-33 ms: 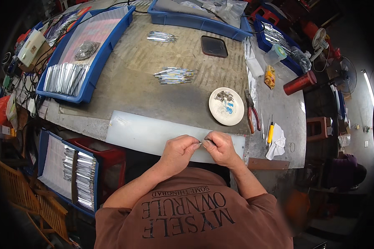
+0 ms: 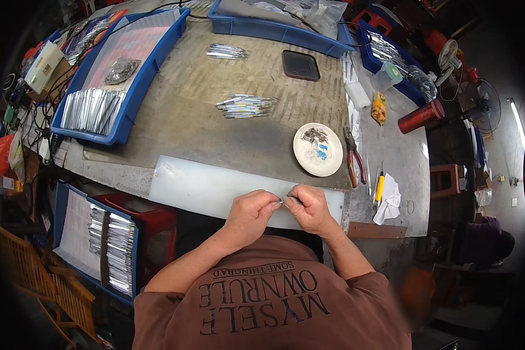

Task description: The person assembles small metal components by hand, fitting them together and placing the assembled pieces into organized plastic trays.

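Over the near edge of the table, my left hand [image 2: 249, 214] and my right hand [image 2: 311, 211] meet above a pale translucent board [image 2: 210, 182]. Both are closed in a pinch, fingertips almost touching. Between them shows a tiny bit of a thin metal piece [image 2: 282, 202]; the fingers cover the rest, so its kind is unclear. Something dark shows by my right fingertips. Beyond the board lies a bundle of thin silvery rods [image 2: 246, 107], some with yellow and blue on them. A white plate [image 2: 304, 162] holds small metal parts and blue bits.
Red-handled pliers [image 2: 354, 158], a yellow-handled tool [image 2: 380, 188] and a white cloth [image 2: 391, 201] lie at the right. A second rod bundle [image 2: 227, 52] and a black tray [image 2: 301, 77] are farther back. Blue bins [image 2: 135, 96] of metal strips stand at the left.
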`<state>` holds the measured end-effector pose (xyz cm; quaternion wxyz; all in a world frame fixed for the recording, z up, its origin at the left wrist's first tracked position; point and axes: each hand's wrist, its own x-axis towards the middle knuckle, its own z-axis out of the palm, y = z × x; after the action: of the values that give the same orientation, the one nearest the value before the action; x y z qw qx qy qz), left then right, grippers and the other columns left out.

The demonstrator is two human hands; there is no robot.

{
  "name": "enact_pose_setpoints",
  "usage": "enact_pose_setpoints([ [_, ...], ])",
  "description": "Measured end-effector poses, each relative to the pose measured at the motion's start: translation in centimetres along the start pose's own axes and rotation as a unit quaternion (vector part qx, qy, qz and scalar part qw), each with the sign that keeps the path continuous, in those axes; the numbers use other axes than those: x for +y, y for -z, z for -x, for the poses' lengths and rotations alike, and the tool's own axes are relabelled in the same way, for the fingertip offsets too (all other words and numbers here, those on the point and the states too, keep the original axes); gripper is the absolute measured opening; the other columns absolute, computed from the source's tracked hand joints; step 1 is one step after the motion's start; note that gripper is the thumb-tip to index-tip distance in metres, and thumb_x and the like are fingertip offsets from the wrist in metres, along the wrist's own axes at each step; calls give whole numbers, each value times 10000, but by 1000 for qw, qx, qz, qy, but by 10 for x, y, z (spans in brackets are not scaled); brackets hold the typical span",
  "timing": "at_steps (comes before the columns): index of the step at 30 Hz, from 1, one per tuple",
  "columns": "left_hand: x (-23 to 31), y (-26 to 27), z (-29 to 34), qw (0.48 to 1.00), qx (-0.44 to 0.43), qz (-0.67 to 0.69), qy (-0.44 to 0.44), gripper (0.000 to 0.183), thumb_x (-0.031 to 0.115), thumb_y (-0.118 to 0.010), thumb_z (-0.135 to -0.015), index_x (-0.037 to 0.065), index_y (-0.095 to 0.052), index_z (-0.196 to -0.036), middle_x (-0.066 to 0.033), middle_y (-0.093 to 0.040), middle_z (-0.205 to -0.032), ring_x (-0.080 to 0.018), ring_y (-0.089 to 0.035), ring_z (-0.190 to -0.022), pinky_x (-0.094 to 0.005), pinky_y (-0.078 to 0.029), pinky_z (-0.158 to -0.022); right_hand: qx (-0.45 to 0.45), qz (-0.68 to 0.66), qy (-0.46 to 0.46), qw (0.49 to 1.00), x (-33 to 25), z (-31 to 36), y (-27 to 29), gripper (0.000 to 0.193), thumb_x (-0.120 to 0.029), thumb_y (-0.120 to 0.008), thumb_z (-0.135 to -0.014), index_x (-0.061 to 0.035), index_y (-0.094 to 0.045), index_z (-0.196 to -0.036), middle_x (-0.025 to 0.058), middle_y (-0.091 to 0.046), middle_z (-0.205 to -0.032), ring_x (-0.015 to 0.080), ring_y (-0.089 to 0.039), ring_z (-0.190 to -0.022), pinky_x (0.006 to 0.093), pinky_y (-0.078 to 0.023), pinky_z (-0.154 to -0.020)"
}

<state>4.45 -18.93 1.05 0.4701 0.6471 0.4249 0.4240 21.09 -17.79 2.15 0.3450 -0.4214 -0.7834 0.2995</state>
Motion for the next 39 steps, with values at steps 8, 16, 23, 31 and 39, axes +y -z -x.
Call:
enact_pose_setpoints([
  [8, 1, 3, -4, 994, 5, -82, -71, 71, 44, -559, -761, -14, -558, -803, -120, -549, -691, -238, -531, -600, -297, -417, -534, 22, -43, -103, 993, -5, -2, -2, 162, -130, -584, -749, -9, -498, -686, 123, -496, -592, 286, -491, -535, 345, -374, -483],
  [16, -5, 23, -12, 977, -165, 77, 113, 132, 106, -504, -821, -8, -569, -836, -74, -560, -665, -148, -527, -600, -266, -418, -556, -15, -14, 17, 1000, 1, -7, 11, 166, -139, -565, -763, -6, -499, -690, 124, -495, -601, 298, -489, -544, 347, -371, -489],
  [23, 1, 18, -9, 985, -140, 38, 92, 118, 97, -519, -805, -12, -562, -795, -88, -553, -641, -183, -506, -543, -269, -409, -517, 0, -7, -19, 1000, -2, -4, 7, 168, -128, -577, -755, -2, -493, -682, 123, -498, -596, 285, -492, -534, 345, -370, -482],
  [31, -1, 10, -6, 983, -16, -131, -131, 34, 41, -521, -762, 9, -517, -753, -120, -509, -629, -268, -530, -577, -336, -408, -498, 43, -75, -112, 990, 0, 2, -3, 183, -120, -578, -774, 0, -478, -678, 103, -454, -558, 193, -419, -477, 287, -342, -452],
  [39, 2, 11, -8, 994, -46, -70, -64, 93, 71, -495, -806, 3, -510, -744, -107, -503, -644, -224, -523, -598, -302, -406, -530, 13, -86, -124, 989, -1, -3, 7, 185, -125, -575, -777, 5, -482, -686, 100, -457, -564, 188, -427, -485, 285, -346, -460],
])
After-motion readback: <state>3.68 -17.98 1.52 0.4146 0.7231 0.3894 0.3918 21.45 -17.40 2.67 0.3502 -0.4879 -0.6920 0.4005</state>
